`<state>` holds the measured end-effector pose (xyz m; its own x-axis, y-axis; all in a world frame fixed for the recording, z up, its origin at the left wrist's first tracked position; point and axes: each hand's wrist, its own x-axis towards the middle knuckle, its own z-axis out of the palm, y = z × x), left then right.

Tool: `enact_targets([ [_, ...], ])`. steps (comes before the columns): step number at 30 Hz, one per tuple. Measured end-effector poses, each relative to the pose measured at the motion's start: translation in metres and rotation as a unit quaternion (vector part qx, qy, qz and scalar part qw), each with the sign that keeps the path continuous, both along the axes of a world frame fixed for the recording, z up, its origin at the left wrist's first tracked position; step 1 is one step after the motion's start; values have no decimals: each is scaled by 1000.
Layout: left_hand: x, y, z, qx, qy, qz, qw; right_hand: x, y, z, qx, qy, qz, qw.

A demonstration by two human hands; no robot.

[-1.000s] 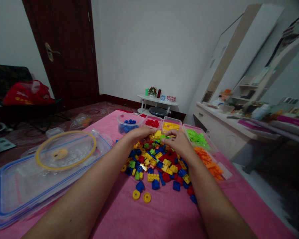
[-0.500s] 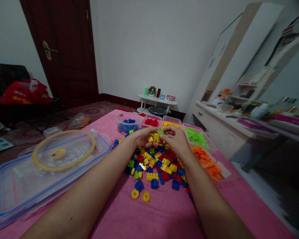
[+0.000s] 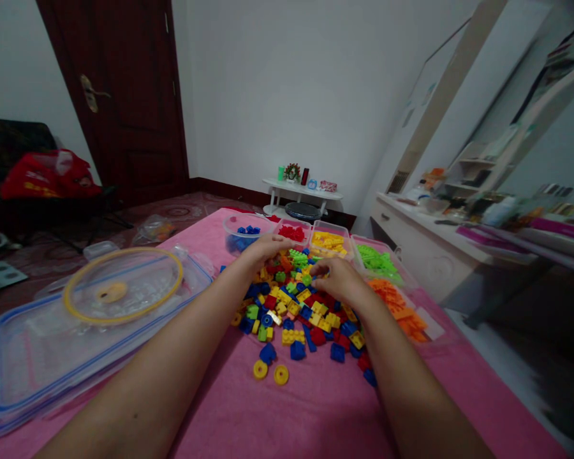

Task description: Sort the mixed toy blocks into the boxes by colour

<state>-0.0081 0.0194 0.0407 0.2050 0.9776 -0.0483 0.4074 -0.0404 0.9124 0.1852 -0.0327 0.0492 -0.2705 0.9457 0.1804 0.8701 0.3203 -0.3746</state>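
A heap of small plastic bricks (image 3: 299, 306) in red, blue, yellow and green lies on the pink cloth (image 3: 316, 414). My left hand (image 3: 262, 250) rests on the far left side of the heap with its fingers curled down into the bricks. My right hand (image 3: 337, 280) sits on the heap's right side, its fingertips pinched together beside some green bricks (image 3: 299, 258). What either hand holds is hidden by the fingers. Two yellow wheels (image 3: 268, 371) lie apart at the near edge of the heap.
Beyond the heap stand a round bowl of blue bricks (image 3: 230, 224) and clear boxes of red (image 3: 291, 233), yellow (image 3: 329, 241), green (image 3: 375, 260) and orange (image 3: 397, 306) bricks. Clear lids (image 3: 100, 306) are stacked at the left. A white desk (image 3: 425, 236) stands to the right.
Both hands, raised together with bricks between them half a second ago, have dropped back onto the heap and moved slightly apart.
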Motion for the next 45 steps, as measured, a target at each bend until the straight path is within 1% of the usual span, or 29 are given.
enact_targets([
  [1, -3, 1, -1, 33, 48, -19, 998, -1, -1, 0, -6, -19, -8, 1000],
  [3, -6, 0, -1, 69, 134, -81, 985, -2, -4, 3, -12, -40, -24, 999],
  [6, -6, -7, 5, 70, 256, -171, 949, 1, -9, 11, -37, -60, -13, 997],
  [8, 0, -15, 12, 76, 316, -191, 926, 5, -12, 17, -78, -77, 12, 994],
  [11, 15, -30, 20, 97, 411, -166, 891, 6, -19, 22, -140, -121, 30, 982],
  [14, 27, -40, 21, 98, 470, -141, 866, 3, -22, 19, -147, -167, 27, 975],
  [16, 28, -40, 20, 91, 472, -146, 865, 2, -21, 17, -137, -179, 27, 974],
  [19, 19, -32, 19, 109, 440, -154, 878, 3, -18, 16, -140, -152, 36, 978],
  [21, 10, -26, 20, 131, 429, -118, 886, 4, -15, 16, -110, -123, 27, 986],
  [22, 7, -23, 20, 137, 432, -90, 887, 3, -13, 15, -77, -112, 14, 991],
  [24, 4, -22, 20, 136, 452, -44, 881, -1, -10, 10, 4, -102, -10, 995],
  [26, 5, -23, 19, 121, 475, -36, 871, -7, -8, 1, 53, -104, -7, 993],
  [29, 12, -29, 13, 111, 501, -46, 857, -16, -7, -14, 50, -119, 16, 992],
  [31, 17, -32, 10, 120, 512, -35, 850, -19, -7, -20, 42, -125, 11, 991],
  [33, 18, -32, 8, 130, 504, -15, 853, -19, -7, -20, 38, -128, -2, 991],
  [34, 17, -30, 8, 131, 490, -10, 862, -18, -6, -19, 35, -124, -9, 992],
  [36, 14, -25, 8, 121, 429, -20, 895, -15, -4, -15, 30, -102, -24, 994],
  [39, 10, -18, 11, 62, 256, -63, 963, -9, 1, -10, 53, -23, -41, 997],
  [40, 9, -16, 12, 32, 189, -71, 979, -6, 2, -8, 64, 6, -42, 997],
  [41, 9, -16, 13, 1, 126, -76, 989, -4, 3, -6, 75, 33, -39, 996],
  [43, 11, -18, 16, -51, 28, -77, 995, -1, 5, -2, 87, 81, -17, 993],
  [45, 14, -22, 19, -86, -27, -78, 993, 0, 6, 0, 87, 119, 22, 989],
])
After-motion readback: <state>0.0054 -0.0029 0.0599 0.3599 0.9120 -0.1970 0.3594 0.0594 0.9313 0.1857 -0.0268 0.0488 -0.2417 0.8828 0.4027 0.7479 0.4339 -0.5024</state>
